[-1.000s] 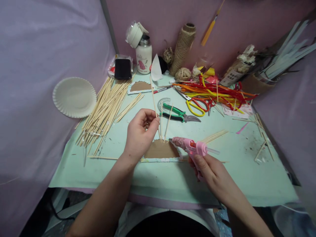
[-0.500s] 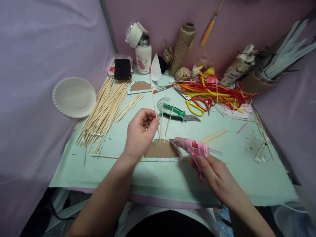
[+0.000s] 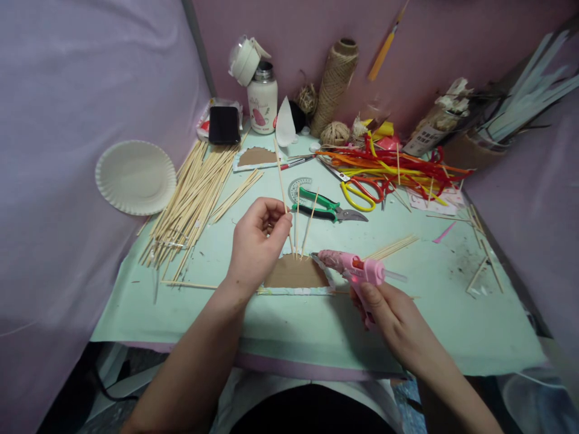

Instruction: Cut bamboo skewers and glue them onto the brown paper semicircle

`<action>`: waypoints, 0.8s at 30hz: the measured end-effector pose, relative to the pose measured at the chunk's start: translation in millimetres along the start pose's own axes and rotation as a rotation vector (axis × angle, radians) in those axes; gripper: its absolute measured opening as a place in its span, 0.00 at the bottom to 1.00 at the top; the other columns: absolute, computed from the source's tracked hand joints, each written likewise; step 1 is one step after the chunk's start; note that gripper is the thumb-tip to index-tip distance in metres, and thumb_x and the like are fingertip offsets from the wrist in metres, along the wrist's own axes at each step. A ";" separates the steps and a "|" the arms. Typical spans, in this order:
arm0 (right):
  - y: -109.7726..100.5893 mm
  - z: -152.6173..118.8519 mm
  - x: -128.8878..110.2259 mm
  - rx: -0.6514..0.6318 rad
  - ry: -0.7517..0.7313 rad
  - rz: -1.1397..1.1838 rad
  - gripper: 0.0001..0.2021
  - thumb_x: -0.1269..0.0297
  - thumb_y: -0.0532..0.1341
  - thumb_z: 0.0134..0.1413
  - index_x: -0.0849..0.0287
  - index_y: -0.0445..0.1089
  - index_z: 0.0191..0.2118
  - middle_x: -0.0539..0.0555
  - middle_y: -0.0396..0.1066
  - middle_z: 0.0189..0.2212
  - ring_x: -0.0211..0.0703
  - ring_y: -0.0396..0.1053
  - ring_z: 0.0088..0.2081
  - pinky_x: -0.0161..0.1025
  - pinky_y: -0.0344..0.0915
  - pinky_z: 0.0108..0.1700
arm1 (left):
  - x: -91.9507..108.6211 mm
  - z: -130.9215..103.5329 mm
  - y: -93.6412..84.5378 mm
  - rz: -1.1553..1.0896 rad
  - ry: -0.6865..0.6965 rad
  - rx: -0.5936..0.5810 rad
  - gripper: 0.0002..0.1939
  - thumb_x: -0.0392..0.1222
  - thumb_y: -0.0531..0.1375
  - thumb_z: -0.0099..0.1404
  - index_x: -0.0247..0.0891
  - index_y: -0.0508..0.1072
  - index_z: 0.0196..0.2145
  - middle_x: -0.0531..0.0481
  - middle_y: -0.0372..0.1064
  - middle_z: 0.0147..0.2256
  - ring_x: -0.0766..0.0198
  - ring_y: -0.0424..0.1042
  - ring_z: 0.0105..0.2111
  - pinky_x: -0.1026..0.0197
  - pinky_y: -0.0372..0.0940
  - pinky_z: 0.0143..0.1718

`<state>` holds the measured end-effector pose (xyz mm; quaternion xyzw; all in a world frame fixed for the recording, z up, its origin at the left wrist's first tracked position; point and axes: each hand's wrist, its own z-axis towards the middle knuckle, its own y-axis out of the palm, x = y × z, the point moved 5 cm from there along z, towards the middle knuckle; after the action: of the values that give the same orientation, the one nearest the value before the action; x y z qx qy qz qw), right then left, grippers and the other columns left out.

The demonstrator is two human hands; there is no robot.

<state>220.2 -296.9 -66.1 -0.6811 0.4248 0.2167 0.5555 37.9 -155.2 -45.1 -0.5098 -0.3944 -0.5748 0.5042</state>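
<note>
Between its thumb and fingers, my left hand [image 3: 259, 241] pinches a thin wooden stick [image 3: 279, 167]. The stick leans slightly left, its lower end at the top edge of a brown cardboard piece [image 3: 296, 274] with a pale wrapped border. Two shorter sticks, one nearly upright [image 3: 297, 223] and one tilted right [image 3: 310, 223], stand at that same edge. A pink hot glue gun [image 3: 357, 270] is gripped in my right hand [image 3: 391, 310]. Its nozzle points left, close to the cardboard's upper right, and a clear glue stick protrudes from its back.
Many loose sticks [image 3: 194, 199] lie at the left beside a paper plate [image 3: 136, 178]. Behind my hands are green-handled pruning shears [image 3: 335, 211], scissors [image 3: 359, 196] and a heap of coloured strips [image 3: 407, 166]. A white bottle [image 3: 262, 102] and a twine cone [image 3: 337, 84] stand at the back.
Almost nothing differs. Both hands keep their grip and place, with only a very slight shift of the view and of the glue gun.
</note>
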 end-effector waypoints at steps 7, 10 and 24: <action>0.5 0.6 0.8 -0.007 0.006 0.000 0.27 0.40 0.44 0.61 0.56 0.62 0.24 0.51 0.65 0.17 0.42 0.64 0.22 0.38 0.60 0.26 | -1.0 0.7 0.4 -0.007 0.001 -0.002 0.03 0.37 0.60 0.62 0.39 0.67 0.32 0.54 0.67 0.29 0.68 0.67 0.28 0.64 0.63 0.31; 1.0 0.7 0.4 -0.011 -0.001 0.004 0.27 0.40 0.44 0.62 0.55 0.61 0.23 0.51 0.64 0.17 0.42 0.63 0.22 0.38 0.59 0.26 | -1.0 0.7 0.6 -0.005 -0.001 -0.001 0.03 0.37 0.60 0.62 0.39 0.67 0.32 0.53 0.67 0.29 0.68 0.67 0.28 0.64 0.63 0.31; -6.5 -1.7 -7.4 0.098 -0.146 -0.089 0.23 0.48 0.47 0.64 0.54 0.63 0.24 0.50 0.64 0.16 0.43 0.63 0.20 0.38 0.59 0.25 | -2.0 1.4 1.0 0.017 -0.003 -0.007 0.03 0.37 0.60 0.62 0.38 0.67 0.33 0.54 0.66 0.28 0.69 0.67 0.27 0.64 0.63 0.30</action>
<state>221.2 -295.9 -56.3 -0.6537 0.3628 0.2196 0.6268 39.1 -153.7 -46.8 -0.5159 -0.3888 -0.5712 0.5064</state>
